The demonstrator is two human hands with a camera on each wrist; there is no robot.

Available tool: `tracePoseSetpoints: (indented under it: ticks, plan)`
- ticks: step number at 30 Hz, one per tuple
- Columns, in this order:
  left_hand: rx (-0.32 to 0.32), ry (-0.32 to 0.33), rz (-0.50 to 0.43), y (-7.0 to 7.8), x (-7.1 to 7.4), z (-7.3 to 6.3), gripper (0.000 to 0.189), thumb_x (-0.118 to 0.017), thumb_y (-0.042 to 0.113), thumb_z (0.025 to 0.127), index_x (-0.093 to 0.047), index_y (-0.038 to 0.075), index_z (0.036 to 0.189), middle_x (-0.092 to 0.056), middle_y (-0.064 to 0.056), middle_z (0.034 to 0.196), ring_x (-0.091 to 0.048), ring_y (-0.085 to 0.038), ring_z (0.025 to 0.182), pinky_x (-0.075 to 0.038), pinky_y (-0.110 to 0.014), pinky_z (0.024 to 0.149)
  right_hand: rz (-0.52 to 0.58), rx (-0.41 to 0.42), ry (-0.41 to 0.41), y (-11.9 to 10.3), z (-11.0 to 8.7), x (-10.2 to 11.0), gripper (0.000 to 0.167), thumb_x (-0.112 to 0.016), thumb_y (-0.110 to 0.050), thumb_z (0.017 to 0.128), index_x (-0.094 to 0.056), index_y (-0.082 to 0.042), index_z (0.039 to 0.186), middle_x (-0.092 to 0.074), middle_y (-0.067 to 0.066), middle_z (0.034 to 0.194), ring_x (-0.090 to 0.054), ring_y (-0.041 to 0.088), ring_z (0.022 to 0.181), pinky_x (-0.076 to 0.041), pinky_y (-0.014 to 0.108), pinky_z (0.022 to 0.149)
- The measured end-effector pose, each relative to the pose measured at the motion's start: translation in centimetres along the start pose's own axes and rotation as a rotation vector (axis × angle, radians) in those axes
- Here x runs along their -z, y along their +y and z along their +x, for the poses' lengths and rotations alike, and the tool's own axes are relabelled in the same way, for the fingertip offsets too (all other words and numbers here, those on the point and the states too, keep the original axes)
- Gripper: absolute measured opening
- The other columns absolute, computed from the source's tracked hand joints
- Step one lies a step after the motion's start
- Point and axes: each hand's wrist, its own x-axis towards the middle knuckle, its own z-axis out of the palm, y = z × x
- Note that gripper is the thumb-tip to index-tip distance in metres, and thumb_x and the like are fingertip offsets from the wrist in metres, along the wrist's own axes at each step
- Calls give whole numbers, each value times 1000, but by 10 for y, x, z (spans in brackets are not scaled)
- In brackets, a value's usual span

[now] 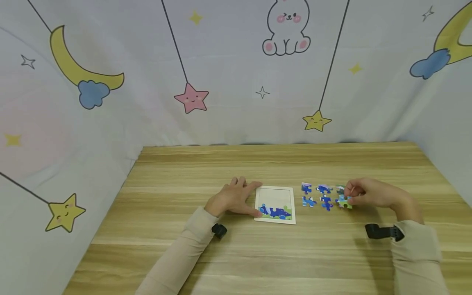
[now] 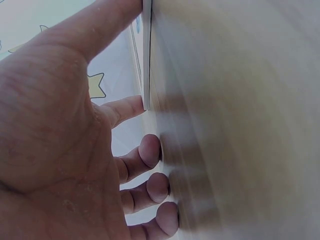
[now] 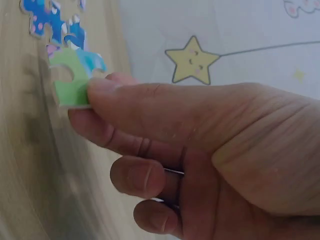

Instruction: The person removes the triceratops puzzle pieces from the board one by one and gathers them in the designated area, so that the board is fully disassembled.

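Observation:
My left hand (image 1: 236, 197) rests at the left side of a square white puzzle frame (image 1: 274, 188). Its thumb touches the lower left corner and its index finger the upper left, while the other fingers spread on the table (image 2: 240, 130). Blue and green puzzle pieces (image 1: 275, 212) fill the bottom strip of the frame; the board above them is bare. To the right, my right hand (image 1: 376, 197) pinches a green and light-blue puzzle piece (image 3: 72, 82) by its edge between thumb and index finger. Its other fingers are curled.
Several loose puzzle pieces (image 1: 326, 202), mostly blue, lie in two rows between the frame and my right hand. A dark green piece (image 1: 340, 189) lies partly behind the right fingers. A printed cloth (image 1: 228, 123) hangs behind the table's far edge.

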Motion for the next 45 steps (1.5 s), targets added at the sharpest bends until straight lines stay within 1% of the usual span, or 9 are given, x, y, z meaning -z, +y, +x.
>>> tracePoseSetpoints:
  ticks: [3,8,17,22,29,34,38,41,45]
  plan:
    - [4,2,5,0,0,0,94,-70,70,80,-30,33,157,-43,-7,120,-35,-22,98,-33,-35,76,16,-17,-23,5,0,0,9,-65,-2,94,-59,4,97,-59,3,85,-53,8,74,-44,27,67]
    - [3,2,11,-1,-1,0,94,-69,70,80,-29,33,157,-42,-5,116,-34,-22,97,-32,-35,75,16,0,-37,10,1,-2,7,-65,-2,94,-58,1,94,-57,1,81,-48,7,70,-40,27,64]
    - [7,1,10,0,0,0,94,-69,70,80,-29,34,157,-43,-6,119,-35,-22,99,-33,-35,76,-14,-6,7,12,3,-3,9,-65,-2,93,-57,0,95,-57,3,87,-52,11,78,-42,27,68]
    - [9,5,8,1,0,-1,94,-69,70,80,-30,34,157,-43,-6,120,-35,-22,100,-33,-35,76,-22,0,35,7,6,-5,8,-66,-3,93,-58,-3,96,-56,3,85,-50,10,75,-42,27,65]
    - [5,8,7,0,-1,0,94,-69,70,80,-30,33,157,-43,-6,118,-35,-22,99,-33,-35,76,-62,73,40,-14,26,-16,7,-67,-5,93,-61,-6,97,-56,0,82,-50,9,71,-42,26,61]
    - [5,9,4,-1,-2,1,94,-70,70,80,-30,33,157,-43,-6,118,-36,-22,99,-33,-35,76,-73,92,23,-35,41,-28,7,-68,-6,94,-61,-6,96,-55,-1,81,-50,10,68,-42,25,58]
    - [-3,16,15,1,-2,-1,95,-69,71,80,-30,32,157,-43,-7,118,-35,-22,98,-33,-35,74,-86,122,20,-52,55,-44,7,-68,-7,94,-63,-7,99,-54,-1,80,-49,10,65,-42,25,56]
    - [-6,27,20,1,-2,-2,95,-68,71,80,-31,31,157,-43,-7,118,-36,-22,99,-33,-35,74,-115,155,14,-64,67,-59,8,-68,-9,95,-65,-9,103,-55,-3,80,-49,10,67,-42,25,59]
    - [-9,27,19,1,-1,-2,95,-68,72,80,-31,31,157,-43,-7,118,-37,-22,100,-35,-36,76,-109,190,-17,-78,80,-79,10,-67,-10,96,-66,-10,106,-54,-5,79,-48,10,68,-41,25,63]
